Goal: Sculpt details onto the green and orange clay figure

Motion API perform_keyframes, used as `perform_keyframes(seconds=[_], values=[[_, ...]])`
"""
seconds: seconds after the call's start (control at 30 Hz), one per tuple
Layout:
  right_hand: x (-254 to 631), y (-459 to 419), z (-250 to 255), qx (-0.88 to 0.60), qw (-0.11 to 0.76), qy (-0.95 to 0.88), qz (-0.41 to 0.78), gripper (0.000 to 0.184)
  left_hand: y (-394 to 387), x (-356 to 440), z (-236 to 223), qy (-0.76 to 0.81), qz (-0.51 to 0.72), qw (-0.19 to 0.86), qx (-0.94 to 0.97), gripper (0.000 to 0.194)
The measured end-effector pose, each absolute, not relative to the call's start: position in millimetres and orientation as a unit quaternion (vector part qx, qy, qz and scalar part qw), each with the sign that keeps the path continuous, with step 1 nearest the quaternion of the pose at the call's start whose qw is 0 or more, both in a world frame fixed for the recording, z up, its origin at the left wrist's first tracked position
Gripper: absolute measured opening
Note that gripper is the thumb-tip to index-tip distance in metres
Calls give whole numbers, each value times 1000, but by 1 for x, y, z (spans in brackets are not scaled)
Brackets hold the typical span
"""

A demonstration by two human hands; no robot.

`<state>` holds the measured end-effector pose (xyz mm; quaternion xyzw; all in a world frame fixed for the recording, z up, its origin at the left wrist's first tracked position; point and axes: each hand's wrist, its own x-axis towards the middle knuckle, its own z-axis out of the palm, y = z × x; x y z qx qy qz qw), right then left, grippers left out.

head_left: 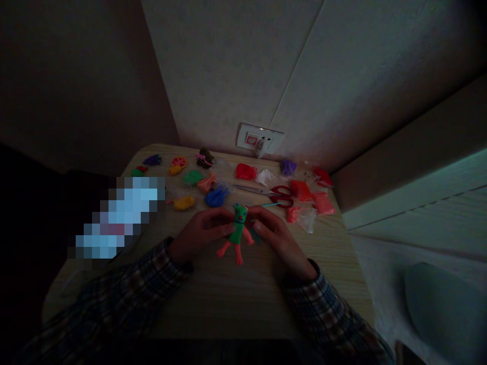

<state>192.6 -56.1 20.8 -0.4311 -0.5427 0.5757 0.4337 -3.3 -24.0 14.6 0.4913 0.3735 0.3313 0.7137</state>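
A small clay figure (237,233) with a green head and body and pink-orange limbs is held upright between my hands, over the near middle of the table. My left hand (203,230) grips its side, the thumb on the green body and the fingers behind. From the other side, my right hand (276,235) curls its fingers to the head, with the thumb bent beside it. The exact finger contact behind the figure is hidden. Just beyond my right hand lie red-handled scissors (280,196), and a thin light-blue stick (272,204) is next to them.
Bags of blue clay (216,196), yellow clay (184,203), red clay (246,171) and several other colours lie along the back of the wooden table (243,304). Small clay pieces (178,163) sit at back left. A blurred-out bright screen (122,218) stands left. A wall socket (259,139) is behind.
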Motion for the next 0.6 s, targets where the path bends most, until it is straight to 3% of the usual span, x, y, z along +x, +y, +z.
perform_keyframes(seconds=[0.43,0.6], values=[[185,-54,13,-484,400,-572,527,35,-19,-5,15,407,364,667,507,30],[187,-53,11,-504,433,-571,482,32,-17,-7,17,407,382,653,512,30]])
